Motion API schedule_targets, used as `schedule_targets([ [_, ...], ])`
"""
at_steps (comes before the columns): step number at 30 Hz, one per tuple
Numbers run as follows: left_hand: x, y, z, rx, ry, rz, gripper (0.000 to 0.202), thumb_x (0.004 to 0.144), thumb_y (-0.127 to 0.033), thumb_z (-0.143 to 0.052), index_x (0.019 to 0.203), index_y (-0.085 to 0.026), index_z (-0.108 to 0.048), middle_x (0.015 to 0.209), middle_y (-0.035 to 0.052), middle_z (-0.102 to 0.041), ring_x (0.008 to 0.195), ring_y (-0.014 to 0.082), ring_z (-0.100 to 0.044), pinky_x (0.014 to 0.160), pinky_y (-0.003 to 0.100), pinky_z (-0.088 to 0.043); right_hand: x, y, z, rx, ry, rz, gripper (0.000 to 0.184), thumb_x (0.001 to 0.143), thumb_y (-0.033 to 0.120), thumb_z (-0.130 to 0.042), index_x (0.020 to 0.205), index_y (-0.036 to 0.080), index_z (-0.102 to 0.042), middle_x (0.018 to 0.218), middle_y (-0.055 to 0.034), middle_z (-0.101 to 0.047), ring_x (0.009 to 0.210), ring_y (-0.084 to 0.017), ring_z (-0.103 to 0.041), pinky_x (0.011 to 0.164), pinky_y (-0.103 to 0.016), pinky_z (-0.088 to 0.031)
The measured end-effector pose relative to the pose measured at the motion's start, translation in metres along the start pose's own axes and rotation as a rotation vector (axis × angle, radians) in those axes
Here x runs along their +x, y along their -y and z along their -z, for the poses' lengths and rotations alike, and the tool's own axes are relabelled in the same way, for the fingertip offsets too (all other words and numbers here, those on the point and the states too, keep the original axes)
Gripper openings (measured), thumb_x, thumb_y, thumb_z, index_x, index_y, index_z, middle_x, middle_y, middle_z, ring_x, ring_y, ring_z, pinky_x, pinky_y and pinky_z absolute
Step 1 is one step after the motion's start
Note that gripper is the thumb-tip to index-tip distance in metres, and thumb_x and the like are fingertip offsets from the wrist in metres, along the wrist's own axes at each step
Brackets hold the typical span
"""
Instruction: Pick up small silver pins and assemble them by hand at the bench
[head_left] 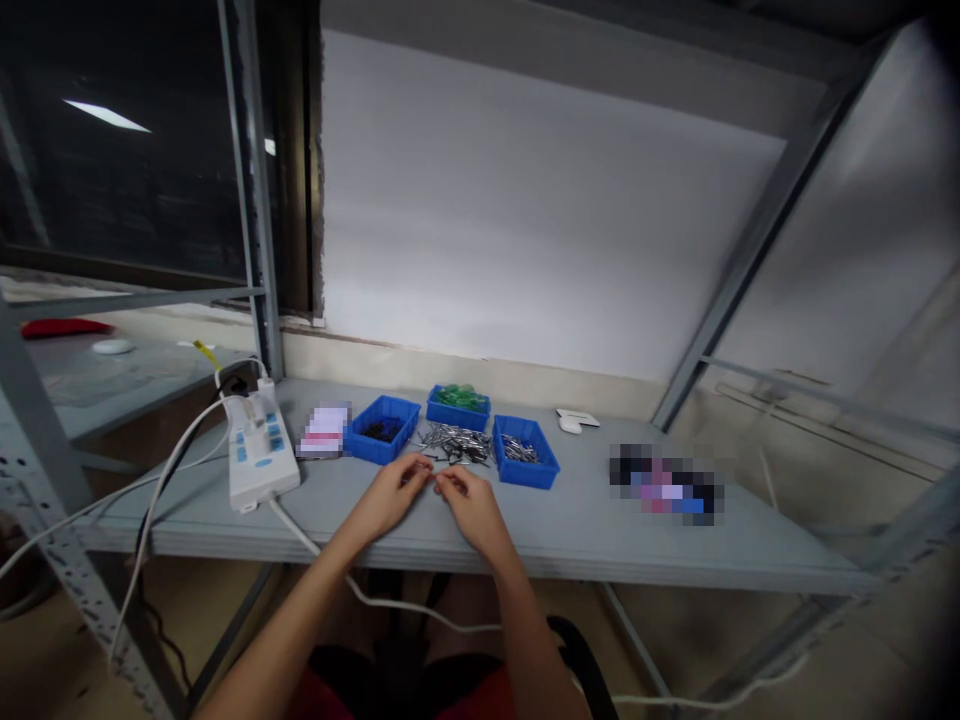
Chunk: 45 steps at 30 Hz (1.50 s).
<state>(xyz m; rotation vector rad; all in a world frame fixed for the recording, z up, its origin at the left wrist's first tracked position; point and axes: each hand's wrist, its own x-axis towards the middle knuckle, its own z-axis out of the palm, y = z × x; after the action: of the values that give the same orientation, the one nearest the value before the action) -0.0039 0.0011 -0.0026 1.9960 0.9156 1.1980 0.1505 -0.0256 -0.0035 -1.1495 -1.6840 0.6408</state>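
Observation:
My left hand point(391, 492) and my right hand point(466, 494) meet over the front of the table, fingertips nearly touching. Both are closed in a pinch; whatever sits between the fingers is too small to make out. Just beyond them lies a loose pile of thin silver metal pieces point(459, 442). Left of the pile is a blue bin point(361, 447) with small dark parts point(384, 429). Behind it stands a blue bin point(457, 413) holding green pieces point(459, 397). To the right, another blue bin point(529, 475) contains short silver pieces point(519, 449).
A white power strip point(262, 470) with plugs and cables stands at the left, one cable point(296, 525) running over the front edge. A white case point(570, 424) lies at the back right. Blurred items flank the bins. Metal posts point(739, 260) frame the grey table point(585, 530).

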Motion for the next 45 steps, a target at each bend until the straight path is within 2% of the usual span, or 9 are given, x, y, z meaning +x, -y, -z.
schedule_targets([
  [6,-0.002,-0.002,0.0,0.019,0.085,-0.003,0.025,0.081,-0.032,-0.049,0.092,-0.015,-0.063,0.083,0.0041,-0.066,0.075,0.0163,-0.057,0.068,0.024,-0.044,0.0,0.004,0.001,-0.017,-0.057,-0.038,0.019,0.08,0.032,-0.051,0.076,0.019,-0.063,0.072,-0.0017,-0.066,0.066,-0.015,-0.06,0.064,-0.025,-0.045],
  [11,-0.002,0.001,0.0,0.072,0.084,0.013,0.021,0.078,-0.031,-0.054,0.086,-0.015,-0.065,0.078,0.0026,-0.065,0.067,0.0142,-0.053,0.062,0.023,-0.04,0.0,0.002,0.001,-0.042,-0.052,-0.028,0.019,0.08,0.03,-0.049,0.073,0.018,-0.063,0.068,-0.0014,-0.065,0.063,-0.015,-0.059,0.06,-0.024,-0.043],
  [16,-0.003,0.001,-0.001,0.027,0.081,0.044,0.02,0.074,-0.032,-0.06,0.083,-0.015,-0.06,0.068,-0.0007,-0.059,0.061,0.0123,-0.049,0.057,0.022,-0.039,0.0,0.003,0.0,-0.043,-0.05,-0.028,0.017,0.08,0.029,-0.051,0.074,0.018,-0.063,0.069,-0.0013,-0.066,0.064,-0.015,-0.06,0.061,-0.025,-0.043],
  [20,-0.003,-0.002,-0.001,0.001,0.055,0.057,0.022,0.073,-0.034,-0.061,0.082,-0.015,-0.057,0.07,-0.0003,-0.059,0.064,0.0129,-0.052,0.06,0.022,-0.04,0.0,0.004,0.0,-0.046,-0.073,-0.032,0.015,0.079,0.027,-0.051,0.072,0.019,-0.061,0.069,-0.0015,-0.066,0.064,-0.015,-0.059,0.06,-0.025,-0.044],
  [25,-0.002,0.001,0.0,0.023,0.029,0.079,0.025,0.075,-0.036,-0.058,0.086,-0.014,-0.061,0.073,0.0031,-0.064,0.068,0.0155,-0.056,0.063,0.025,-0.042,0.001,-0.003,0.0,0.006,-0.125,-0.07,0.018,0.081,0.032,-0.048,0.075,0.019,-0.058,0.065,-0.0012,-0.063,0.061,-0.015,-0.058,0.058,-0.025,-0.044],
  [32,-0.001,0.0,0.001,0.073,0.047,0.082,0.026,0.075,-0.036,-0.055,0.085,-0.014,-0.066,0.079,0.0057,-0.068,0.073,0.0185,-0.059,0.068,0.027,-0.043,0.002,-0.007,-0.001,0.031,-0.134,-0.09,0.019,0.081,0.035,-0.047,0.075,0.019,-0.056,0.063,-0.0002,-0.061,0.057,-0.015,-0.056,0.057,-0.025,-0.044],
  [37,-0.003,-0.005,0.001,0.078,0.084,0.046,0.023,0.078,-0.032,-0.05,0.079,-0.014,-0.064,0.076,0.004,-0.067,0.07,0.0166,-0.057,0.065,0.025,-0.042,0.001,-0.006,0.0,0.022,-0.129,-0.076,0.019,0.082,0.034,-0.047,0.075,0.02,-0.056,0.064,-0.0007,-0.061,0.06,-0.015,-0.057,0.058,-0.025,-0.045],
  [45,-0.003,-0.002,0.001,0.043,0.001,0.059,0.021,0.078,-0.031,-0.049,0.079,-0.013,-0.06,0.074,0.0037,-0.064,0.07,0.0165,-0.057,0.066,0.025,-0.043,0.0,-0.002,-0.001,0.029,-0.113,-0.035,0.018,0.08,0.033,-0.049,0.076,0.019,-0.059,0.066,-0.0011,-0.063,0.063,-0.015,-0.059,0.06,-0.025,-0.045],
])
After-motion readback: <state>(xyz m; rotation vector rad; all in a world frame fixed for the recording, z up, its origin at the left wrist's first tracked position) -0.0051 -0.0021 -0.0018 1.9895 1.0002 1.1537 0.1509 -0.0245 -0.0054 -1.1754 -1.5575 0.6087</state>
